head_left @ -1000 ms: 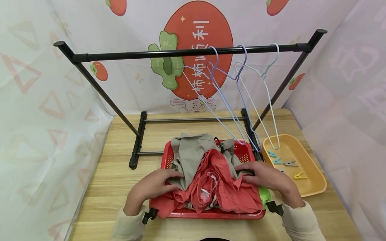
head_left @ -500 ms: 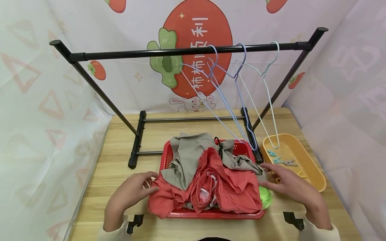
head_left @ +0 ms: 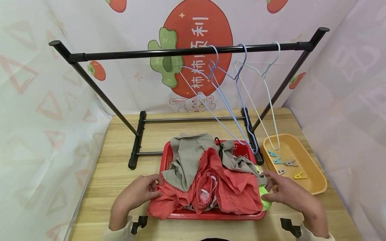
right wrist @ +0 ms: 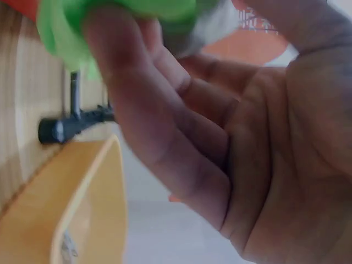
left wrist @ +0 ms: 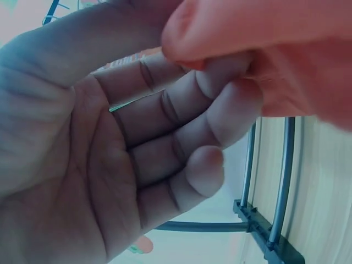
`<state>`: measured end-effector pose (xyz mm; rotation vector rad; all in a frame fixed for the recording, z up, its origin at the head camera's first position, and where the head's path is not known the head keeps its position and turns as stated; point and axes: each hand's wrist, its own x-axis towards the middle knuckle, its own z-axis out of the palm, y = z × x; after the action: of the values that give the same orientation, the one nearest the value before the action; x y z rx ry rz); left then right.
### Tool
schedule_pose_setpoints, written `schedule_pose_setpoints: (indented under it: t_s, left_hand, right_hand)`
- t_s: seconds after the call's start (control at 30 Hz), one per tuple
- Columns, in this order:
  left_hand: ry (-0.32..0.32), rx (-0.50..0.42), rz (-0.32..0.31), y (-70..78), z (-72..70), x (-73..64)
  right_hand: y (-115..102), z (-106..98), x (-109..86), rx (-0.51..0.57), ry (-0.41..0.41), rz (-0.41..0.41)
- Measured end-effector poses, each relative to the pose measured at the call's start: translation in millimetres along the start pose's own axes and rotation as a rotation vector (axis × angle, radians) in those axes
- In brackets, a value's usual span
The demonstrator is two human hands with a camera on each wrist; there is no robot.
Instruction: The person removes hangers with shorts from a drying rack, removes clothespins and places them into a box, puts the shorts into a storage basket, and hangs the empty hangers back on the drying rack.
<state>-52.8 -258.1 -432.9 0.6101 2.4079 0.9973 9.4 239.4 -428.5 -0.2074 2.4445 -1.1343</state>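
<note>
A red basket [head_left: 217,216] holds a heap of clothes in the head view. On top lies a red garment [head_left: 241,199] with a gathered waistband, over a grey-green garment [head_left: 191,155] with a black cord. Bright green cloth [head_left: 265,201] hangs out at the basket's right side. At the left edge, my left hand [head_left: 135,194] pinches the red garment between thumb and bent fingers. My right hand [head_left: 292,192] holds the bright green cloth, its fingers curled behind the cloth beside a grey-green corner. In the right wrist view, green fabric [right wrist: 159,8] covers some fingertips.
Behind the basket stands a black clothes rack [head_left: 126,55], with blue hangers [head_left: 230,112] and a pale green hanger [head_left: 266,88] on its bar. The hangers reach down near the basket. A yellow tray [head_left: 313,187] with several clothespins [head_left: 299,175] lies to the right.
Both hands have moved outward from the middle of the heap to the basket's sides. A grey-green corner is drawn out to the right, and more bright green cloth shows there.
</note>
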Motion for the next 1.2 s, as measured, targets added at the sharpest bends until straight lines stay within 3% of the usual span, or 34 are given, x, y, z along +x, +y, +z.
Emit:
schedule_pose_setpoints:
  t_s: [0.27, 0.53, 1.0, 1.1, 1.2]
  left_hand:
    - [0.012, -0.019, 0.035, -2.0, 2.5, 4.8]
    - [0.02, -0.014, 0.048, -2.4, 3.7, 9.2]
    - [0.005, -0.049, 0.014, -1.3, 5.2, 19.9]
    - [0.012, -0.033, 0.03, 1.7, 5.6, 26.2]
    - [0.014, -0.001, 0.087, 6.1, 5.8, 33.7]
  right_hand:
    - [0, 9, 16.3, 0.009, 0.084, -0.07]
    - [-1, 14, 36.8, 0.064, 0.201, -0.005]
    - [3, 8, 69.5, 0.222, 0.144, -0.044]
    - [2, 8, 70.9, 0.225, 0.145, -0.056]
    - [0, 7, 71.5, 0.208, 0.134, -0.07]
